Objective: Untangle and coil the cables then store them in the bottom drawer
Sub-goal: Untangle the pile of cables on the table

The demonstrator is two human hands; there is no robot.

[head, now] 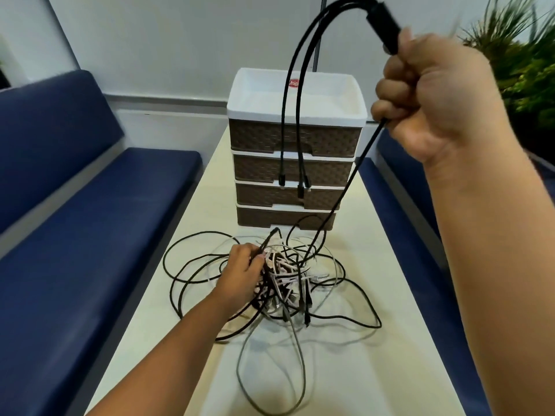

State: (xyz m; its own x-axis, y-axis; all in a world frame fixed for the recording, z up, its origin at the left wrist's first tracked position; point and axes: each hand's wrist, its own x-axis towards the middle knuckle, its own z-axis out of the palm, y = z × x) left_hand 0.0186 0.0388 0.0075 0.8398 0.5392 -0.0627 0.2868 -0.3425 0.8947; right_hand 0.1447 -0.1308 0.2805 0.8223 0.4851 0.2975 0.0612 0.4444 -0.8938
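A tangle of black, white and grey cables point(288, 280) lies in the middle of the cream table point(375, 370). My right hand point(435, 94) is raised high and grips a black multi-head charging cable point(350, 187); its splitter sticks up above the fist, several short connector leads arc over and dangle in front of the drawers, and the long lead runs down into the tangle. My left hand point(241, 273) rests on the left side of the tangle and pinches a black cable there. Behind stands a brown-and-white drawer unit point(295, 139); its bottom drawer point(270, 217) is closed.
Blue cushioned benches run along both sides of the table, one on the left point(75, 235) and one on the right point(420, 220). A green plant point(522, 61) stands at the far right. The drawer unit's white top tray point(240, 100) is open.
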